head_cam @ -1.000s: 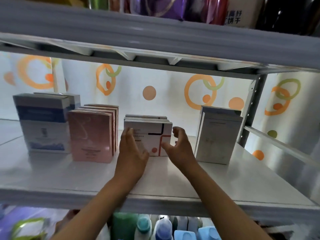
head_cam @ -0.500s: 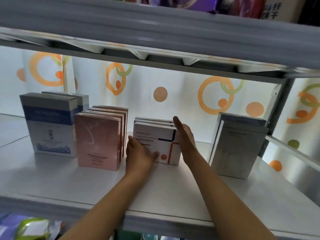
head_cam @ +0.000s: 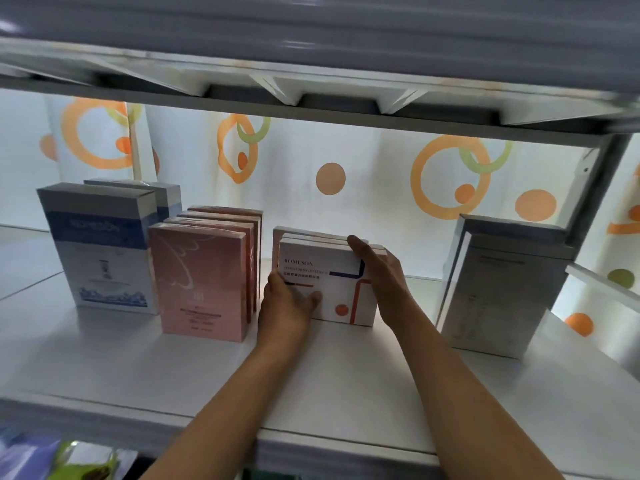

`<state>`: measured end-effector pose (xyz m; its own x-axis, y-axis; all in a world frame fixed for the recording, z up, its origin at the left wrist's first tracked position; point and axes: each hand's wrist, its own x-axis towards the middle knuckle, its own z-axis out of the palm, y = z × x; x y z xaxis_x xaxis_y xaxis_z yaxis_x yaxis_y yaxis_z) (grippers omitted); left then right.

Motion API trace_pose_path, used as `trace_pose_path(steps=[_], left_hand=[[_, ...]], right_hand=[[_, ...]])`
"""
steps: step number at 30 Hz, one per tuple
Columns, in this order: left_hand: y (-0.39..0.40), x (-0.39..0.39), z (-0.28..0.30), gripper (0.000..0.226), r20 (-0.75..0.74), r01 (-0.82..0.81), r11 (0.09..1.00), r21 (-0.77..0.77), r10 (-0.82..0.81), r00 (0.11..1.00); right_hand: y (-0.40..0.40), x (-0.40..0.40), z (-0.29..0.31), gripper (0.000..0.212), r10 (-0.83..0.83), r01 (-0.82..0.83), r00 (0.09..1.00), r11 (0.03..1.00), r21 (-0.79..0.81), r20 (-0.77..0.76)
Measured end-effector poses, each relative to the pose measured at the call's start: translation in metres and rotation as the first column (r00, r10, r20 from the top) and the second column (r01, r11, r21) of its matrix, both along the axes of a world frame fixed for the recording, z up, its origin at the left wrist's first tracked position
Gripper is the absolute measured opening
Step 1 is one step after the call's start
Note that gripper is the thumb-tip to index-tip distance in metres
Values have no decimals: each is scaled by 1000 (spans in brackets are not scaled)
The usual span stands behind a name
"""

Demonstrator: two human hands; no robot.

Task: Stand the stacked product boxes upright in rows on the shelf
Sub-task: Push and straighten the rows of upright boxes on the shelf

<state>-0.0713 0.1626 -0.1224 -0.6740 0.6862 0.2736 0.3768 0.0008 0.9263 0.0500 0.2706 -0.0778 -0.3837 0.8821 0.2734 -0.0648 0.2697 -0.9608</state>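
Note:
A short row of three white boxes (head_cam: 332,271) with red and navy lines stands upright at the middle of the white shelf (head_cam: 207,375). My left hand (head_cam: 284,306) holds the row's lower left corner, its thumb across the front face and its fingers hidden along the left side. My right hand (head_cam: 384,275) lies flat against the row's right side, with its fingertips reaching over the top edge. Left of them several pink boxes (head_cam: 201,282) stand in a row, and further left two blue-and-white boxes (head_cam: 104,247) stand one behind the other.
Tall grey boxes (head_cam: 498,289) stand upright at the right, beside the shelf's metal post (head_cam: 602,188). The upper shelf (head_cam: 311,46) hangs low overhead. A patterned curtain backs the shelf. Bare shelf surface lies between the white and grey boxes and along the front edge.
My right hand went from curled near the row's right corner to flat against its right side. My left hand slid down to the lower left corner. The camera moved closer.

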Motion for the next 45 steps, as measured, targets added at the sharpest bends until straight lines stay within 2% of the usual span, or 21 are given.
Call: trace_pose_path(steps=[3,8,10,11,13,15,17,20,28,32,35,40,45], left_hand=[[-5,0,-2,61,-9,23,999,31,-23,1000],[-13,5,1,123,4,25,1000,-1,-25,1000],[-14,6,1,135,37,85,996,1,-85,996],[-15,7,1,133,67,133,991,2,-133,989],[-16,9,0,108,85,225,974,7,-225,971],[-19,13,-1,82,6,260,966,15,-260,966],[-21,15,-2,73,-54,274,961,37,-272,961],[-24,17,-4,73,-86,294,954,55,-289,953],[-31,25,-3,63,-112,332,942,51,-325,939],[-33,26,-1,60,-65,333,941,54,-330,942],[-33,26,-1,63,-57,323,945,58,-319,946],[-34,26,1,66,-66,300,952,64,-296,953],[-36,26,4,68,-47,285,957,60,-282,958]], right_hand=[[-2,6,0,66,-25,25,1000,1000,-6,-5],[-8,26,2,61,-79,78,996,997,-18,-42],[-11,34,3,64,-76,76,997,997,-10,-27],[-12,37,2,68,-71,70,997,998,-5,-21],[-17,43,-1,76,-62,62,998,998,1,-22],[-21,49,-4,80,-61,61,997,998,-3,-42],[-26,53,-5,83,-60,60,997,998,0,-41],[-35,57,-6,81,-84,84,996,996,26,-14],[-51,67,-7,55,-91,92,996,990,111,-13],[-55,68,-4,67,-109,105,994,988,116,26],[-60,69,-3,63,-176,171,984,971,169,13],[-64,69,1,93,-299,262,950,922,283,93],[-64,72,7,86,-374,302,921,862,407,109]])
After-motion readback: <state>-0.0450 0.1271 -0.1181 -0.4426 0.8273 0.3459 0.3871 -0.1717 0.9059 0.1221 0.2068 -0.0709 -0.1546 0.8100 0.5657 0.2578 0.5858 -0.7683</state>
